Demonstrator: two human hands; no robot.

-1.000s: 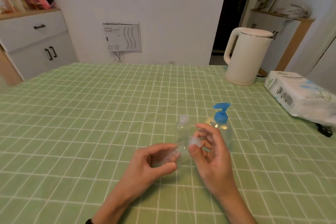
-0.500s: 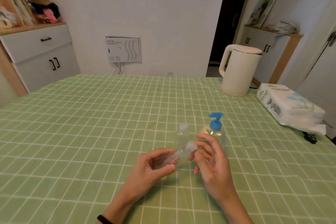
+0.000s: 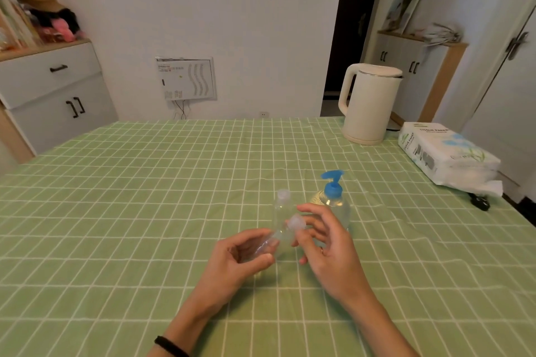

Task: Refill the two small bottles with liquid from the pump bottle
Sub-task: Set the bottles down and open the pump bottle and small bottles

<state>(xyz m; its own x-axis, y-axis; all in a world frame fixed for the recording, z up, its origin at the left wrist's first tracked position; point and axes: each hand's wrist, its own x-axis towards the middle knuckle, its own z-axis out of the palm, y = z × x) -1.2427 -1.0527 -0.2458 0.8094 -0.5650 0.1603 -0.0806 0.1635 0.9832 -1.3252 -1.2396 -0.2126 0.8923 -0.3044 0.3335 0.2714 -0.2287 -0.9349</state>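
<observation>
From the head view, the left hand [image 3: 237,258] has its fingers and thumb curled round the lower body of a small clear plastic bottle [image 3: 274,240]. It holds the bottle just above the green checked tablecloth [image 3: 145,197], tilted so that the neck points up and to the right, towards the other hand. That tilt looks chosen to present the top for unscrewing. The right hand [image 3: 330,246] pinches the round translucent cap [image 3: 295,223] at that neck between thumb and fingertips, with its other fingers loosely bent. Whether the cap sits on the thread or is already free of it cannot be told, since clear plastic lies over clear plastic here. The step in hand looks like opening this bottle before any filling. Just beyond the hands, a second small clear bottle [image 3: 281,207] stands upright with its cap on, and it seems parked there to wait its turn. Just to its right stands the clear pump bottle with a blue pump head [image 3: 333,197], partly hidden behind the right fingers, with liquid visible inside. It is near enough that an opened neck could be brought under its spout. A cream electric kettle [image 3: 369,107] and a white pack of tissue paper [image 3: 443,153] sit at the far right, well apart from the work.
</observation>
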